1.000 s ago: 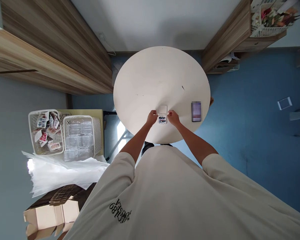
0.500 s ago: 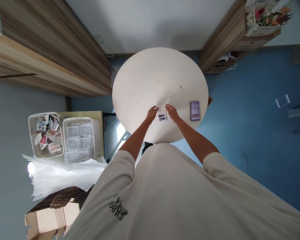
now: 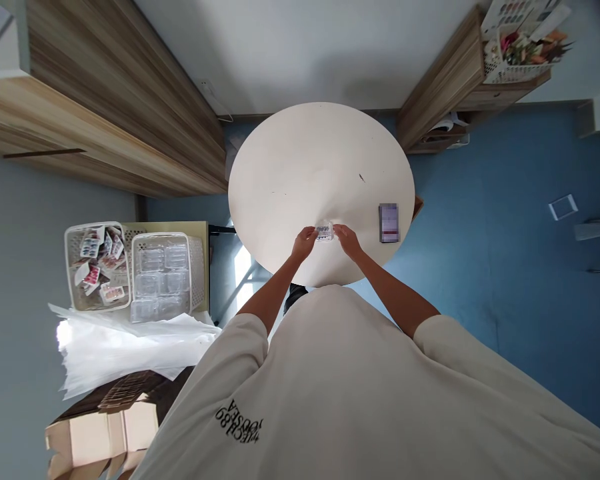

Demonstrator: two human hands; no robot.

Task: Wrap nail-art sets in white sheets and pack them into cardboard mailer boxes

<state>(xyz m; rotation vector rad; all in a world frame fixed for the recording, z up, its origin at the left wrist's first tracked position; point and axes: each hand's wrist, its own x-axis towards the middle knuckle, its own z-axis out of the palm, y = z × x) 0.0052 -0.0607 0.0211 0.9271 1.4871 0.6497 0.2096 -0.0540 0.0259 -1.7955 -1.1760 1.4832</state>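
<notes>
Round pale table (image 3: 320, 147), phone (image 3: 389, 223) lying flat near its right edge, small dark mark (image 3: 361, 178) beyond

Clear lid (image 3: 324, 227) folded over case (image 3: 325, 237), left hand (image 3: 305, 243) and right hand (image 3: 348, 241) now at its sides

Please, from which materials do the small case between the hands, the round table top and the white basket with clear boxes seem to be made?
Small case: probably clear, glossy plastic; dark rows inside show through. Round table top: pale, smooth, fairly matt, perhaps laminate or painted board; no grain shows. White basket: likely smooth moulded plastic, judging by its regularly perforated wall.
</notes>
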